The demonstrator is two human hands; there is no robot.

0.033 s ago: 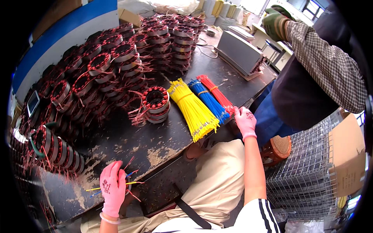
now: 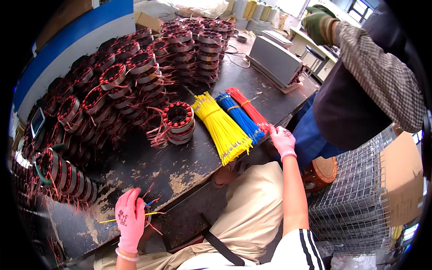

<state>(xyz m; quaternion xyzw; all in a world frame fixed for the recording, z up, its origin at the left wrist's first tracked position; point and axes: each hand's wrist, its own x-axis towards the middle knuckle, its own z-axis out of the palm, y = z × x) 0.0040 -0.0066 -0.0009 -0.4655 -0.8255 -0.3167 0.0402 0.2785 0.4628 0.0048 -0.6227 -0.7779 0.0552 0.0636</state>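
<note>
My left hand (image 2: pixel 130 220), in a pink glove, is closed at the front edge of the table. Yellow and blue wires (image 2: pixel 154 213) and thin reddish leads stick out on both sides of it; whatever else it holds is hidden behind the fingers. My right hand (image 2: pixel 283 140), also in a pink glove, pinches at the near end of a bundle of red wires (image 2: pixel 246 106). Beside that lie a blue wire bundle (image 2: pixel 238 118) and a thicker yellow wire bundle (image 2: pixel 220 128), each tied with a band. To their left stands a short stack of wound stators (image 2: pixel 178 118).
Many stacked stators (image 2: pixel 112 76) fill the table's left and back. A stator row (image 2: pixel 65 175) lies near left, a phone (image 2: pixel 38 121) among the stacks. A grey box (image 2: pixel 275 62) stands far right. Another person (image 2: pixel 351 90), a stool (image 2: pixel 321 173) and a wire cage (image 2: pixel 351 193) are at right.
</note>
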